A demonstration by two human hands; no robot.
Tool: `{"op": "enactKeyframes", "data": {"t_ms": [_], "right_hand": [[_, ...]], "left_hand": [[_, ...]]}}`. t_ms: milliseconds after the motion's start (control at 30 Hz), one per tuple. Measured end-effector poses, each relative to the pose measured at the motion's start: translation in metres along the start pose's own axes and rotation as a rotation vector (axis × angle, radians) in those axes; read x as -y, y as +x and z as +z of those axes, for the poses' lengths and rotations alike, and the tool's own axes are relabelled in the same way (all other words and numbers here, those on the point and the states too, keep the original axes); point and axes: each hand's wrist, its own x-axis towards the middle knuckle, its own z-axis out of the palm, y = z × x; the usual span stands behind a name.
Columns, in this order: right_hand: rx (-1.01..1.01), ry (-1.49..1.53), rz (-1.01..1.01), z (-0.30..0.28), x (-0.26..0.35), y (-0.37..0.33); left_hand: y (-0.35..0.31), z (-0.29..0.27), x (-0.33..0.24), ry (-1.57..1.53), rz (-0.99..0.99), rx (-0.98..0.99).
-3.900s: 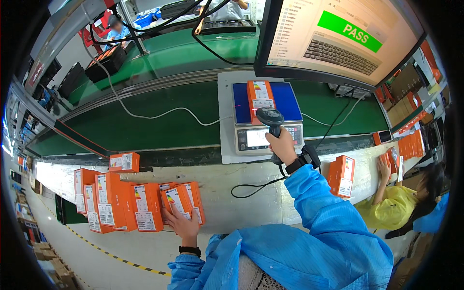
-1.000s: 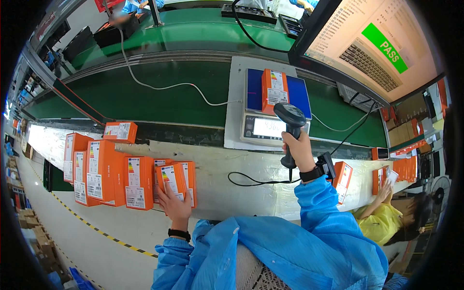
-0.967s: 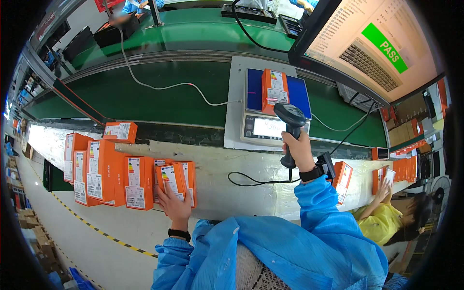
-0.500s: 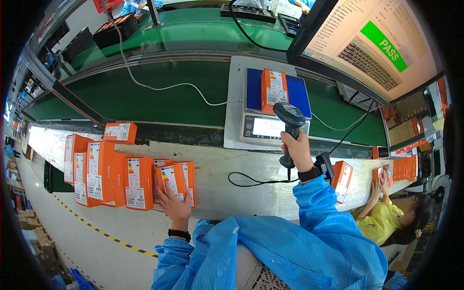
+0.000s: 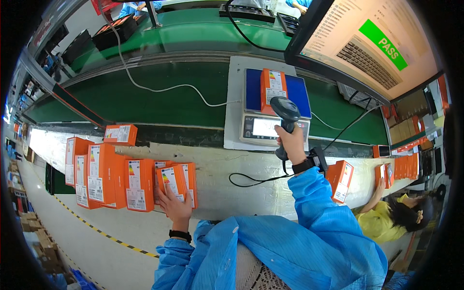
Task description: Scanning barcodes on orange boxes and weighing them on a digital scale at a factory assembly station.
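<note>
Green conveyor belting [image 5: 159, 104] is running across the far side of the pale bench [image 5: 232, 193], with a scale [image 5: 270, 108] sitting between them and a monitor [image 5: 372, 43] hanging above on the right.

Right hand [image 5: 290, 142] is wrapped fully closed around the grip of a scanner [image 5: 285, 113], holding it upright — its head is tipped forward, pointing away from the person. Just beyond the fingers, on the scale's blue platform, an orange box [image 5: 271, 89] is lying flat with its long axis running straight away from the hand, label face up. So the scanner's nose is sitting nearly in line with that box, close to its near end.

Left hand [image 5: 175, 207] is resting with fingers spread flat on the end box [image 5: 174, 182] of a row of orange boxes [image 5: 113, 176] standing side by side; that row is stretching off to the left of the fingers. The hand is pressing on it, not gripping, and this box is leaning slightly, its long axis pointing up toward the belt. The right hand is far nearer the scale; the left is nearer the row.

A person in yellow [image 5: 386, 222] is working at lower right, near more orange boxes [image 5: 340, 181].
</note>
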Motion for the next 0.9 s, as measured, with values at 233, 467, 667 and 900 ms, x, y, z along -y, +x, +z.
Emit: {"op": "enactKeyframes", "data": {"t_ms": [233,467,667,900], "right_hand": [[-0.102,-0.089,-0.065,0.02,-0.035,-0.007],[-0.136,-0.112,-0.04,0.018,-0.031,-0.004],[-0.125,-0.092,-0.054,0.019,-0.03,-0.003],[-0.117,-0.099,-0.055,0.024,-0.031,-0.002]], "left_hand": [[-0.002,0.008,0.007,0.018,0.055,-0.059],[-0.003,0.003,0.003,-0.014,0.07,-0.045],[-0.004,0.003,0.002,-0.039,0.056,-0.034],[-0.002,0.01,0.01,0.001,0.082,-0.071]]}}
